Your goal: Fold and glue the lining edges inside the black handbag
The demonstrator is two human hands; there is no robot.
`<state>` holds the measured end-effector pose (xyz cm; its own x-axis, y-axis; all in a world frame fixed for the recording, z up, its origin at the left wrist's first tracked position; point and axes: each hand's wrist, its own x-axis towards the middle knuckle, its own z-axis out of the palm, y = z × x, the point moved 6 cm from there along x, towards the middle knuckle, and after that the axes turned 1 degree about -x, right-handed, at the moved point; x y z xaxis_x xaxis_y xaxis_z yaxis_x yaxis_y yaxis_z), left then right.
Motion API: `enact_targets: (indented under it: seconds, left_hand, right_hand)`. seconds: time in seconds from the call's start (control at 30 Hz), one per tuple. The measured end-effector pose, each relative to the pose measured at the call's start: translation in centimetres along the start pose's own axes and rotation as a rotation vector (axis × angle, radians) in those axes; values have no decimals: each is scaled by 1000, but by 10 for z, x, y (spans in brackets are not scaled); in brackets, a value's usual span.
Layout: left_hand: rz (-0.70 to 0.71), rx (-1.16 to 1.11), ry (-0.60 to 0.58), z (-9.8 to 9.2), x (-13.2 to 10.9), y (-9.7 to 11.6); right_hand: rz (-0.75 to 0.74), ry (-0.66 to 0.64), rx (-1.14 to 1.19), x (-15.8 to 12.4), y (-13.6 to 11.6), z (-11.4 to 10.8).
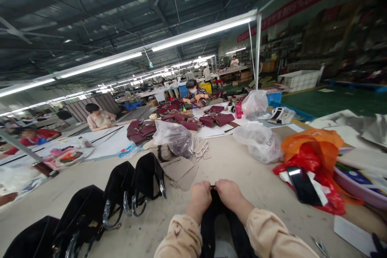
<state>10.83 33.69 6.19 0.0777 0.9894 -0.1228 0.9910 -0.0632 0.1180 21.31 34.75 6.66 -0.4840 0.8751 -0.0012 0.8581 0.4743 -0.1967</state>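
My left hand (200, 196) and my right hand (229, 192) meet close together at the near middle of the table (250, 185). Both are closed with fingertips pinching the top edge of a black handbag (215, 204). The lower part of this bag runs down between my forearms and is partly hidden by the beige sleeves. To the left stands a row of several black handbags (81, 209), with plastic-wrapped curved handles (113, 219) on their near side. Flat grey-brown board pieces (181, 171) lie just beyond my left hand.
Maroon handbags (216, 119) and clear plastic bags (256, 141) lie farther back. At right, a black phone (304, 185) rests on a red plastic bag (329, 197), near a purple basin (353, 181) and small scissors (319, 246). Co-workers (98, 119) sit at tables beyond.
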Motion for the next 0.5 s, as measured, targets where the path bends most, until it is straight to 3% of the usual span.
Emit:
enact_targets:
  seconds: [0.27, 0.5]
  left_hand:
    - [-27, -6, 18, -1, 1, -6]
    - [-42, -39, 49, 1, -1, -7]
  right_hand:
    - [7, -9, 9, 6, -10, -2]
    - [173, -44, 29, -9, 13, 1]
